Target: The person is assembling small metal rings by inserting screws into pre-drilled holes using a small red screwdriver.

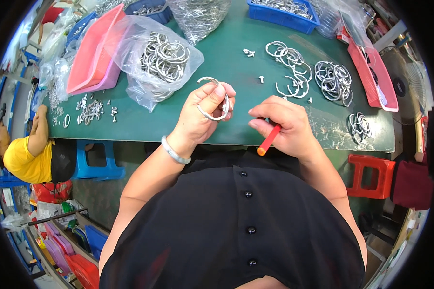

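Silver metal, bent into an open ring (213, 118), is sitting near the middle of the frame in the left hand (203, 107), whose thumb and fingers are clamping together on it, with the gap in the ring facing left. The right hand (287, 123), just right of centre, is closing around a red handle (270, 138), whose orange end is pointing down and to the left; the tips of its thumb and forefinger are standing slightly apart. A pale bracelet (175, 150) is circling the left wrist. Beyond the hands, a green table (236, 48) is stretching across the upper frame. Loose rings (289, 58) are lying in the upper right, and a tangled pile (333, 83) is resting beside them, with a smaller pile (360, 127) sitting nearer the table's right corner. In the upper left, a clear plastic bag (142, 94) is holding many more rings, while a pink basket (94, 58) is leaning just beside it and small metal pieces (89, 110) are lying scattered below. A blue tray (282, 18) is standing at the top edge, holding metal parts. At far left, a person in a yellow shirt (31, 159) is sitting by the table, near a blue stool (101, 172); a red stool (369, 161) is standing at right.
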{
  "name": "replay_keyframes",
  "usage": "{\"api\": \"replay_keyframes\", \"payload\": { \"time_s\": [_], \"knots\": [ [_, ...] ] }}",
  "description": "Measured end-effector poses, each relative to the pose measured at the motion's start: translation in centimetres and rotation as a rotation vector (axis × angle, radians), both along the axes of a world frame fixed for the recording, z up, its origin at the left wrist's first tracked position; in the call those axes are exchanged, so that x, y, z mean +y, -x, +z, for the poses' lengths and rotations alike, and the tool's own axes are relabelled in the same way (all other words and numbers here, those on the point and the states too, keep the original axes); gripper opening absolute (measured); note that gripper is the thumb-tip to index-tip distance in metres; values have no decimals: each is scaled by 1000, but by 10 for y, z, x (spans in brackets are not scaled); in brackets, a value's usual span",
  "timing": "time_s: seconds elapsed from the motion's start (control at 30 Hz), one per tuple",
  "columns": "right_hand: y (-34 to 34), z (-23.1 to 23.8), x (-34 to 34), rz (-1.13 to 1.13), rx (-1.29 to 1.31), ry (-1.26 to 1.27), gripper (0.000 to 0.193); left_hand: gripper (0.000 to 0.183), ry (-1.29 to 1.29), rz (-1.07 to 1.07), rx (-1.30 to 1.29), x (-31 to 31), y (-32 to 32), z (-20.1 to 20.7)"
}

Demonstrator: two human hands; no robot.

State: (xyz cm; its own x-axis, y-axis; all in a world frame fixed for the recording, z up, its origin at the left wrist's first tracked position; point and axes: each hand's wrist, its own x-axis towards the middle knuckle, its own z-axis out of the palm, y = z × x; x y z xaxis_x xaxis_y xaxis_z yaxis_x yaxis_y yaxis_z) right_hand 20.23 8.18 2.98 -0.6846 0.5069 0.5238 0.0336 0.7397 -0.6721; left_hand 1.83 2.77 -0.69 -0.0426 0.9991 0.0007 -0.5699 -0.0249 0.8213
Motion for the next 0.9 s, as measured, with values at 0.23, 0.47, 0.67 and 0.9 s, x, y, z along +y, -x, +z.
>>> {"api": "replay_keyframes", "payload": {
  "time_s": [0.23, 0.47, 0.67, 0.9],
  "knots": [
    [-8, -1, 18, -90, -91, -58, 12, 18, -53, -209, -254, 0, 9, 1],
    [-19, -16, 95, -392, -438, -113, 15, 20, -89, 239, 472, -7, 33, 49],
    [3, -22, 155, -517, -678, -242, 14, 25, -89, 860, 1208, 7, 104, 74],
    [16, -33, 164, -496, -843, -344, 13, 37, 77, 886, 1721, 17, 121, 69]
  ]
}}
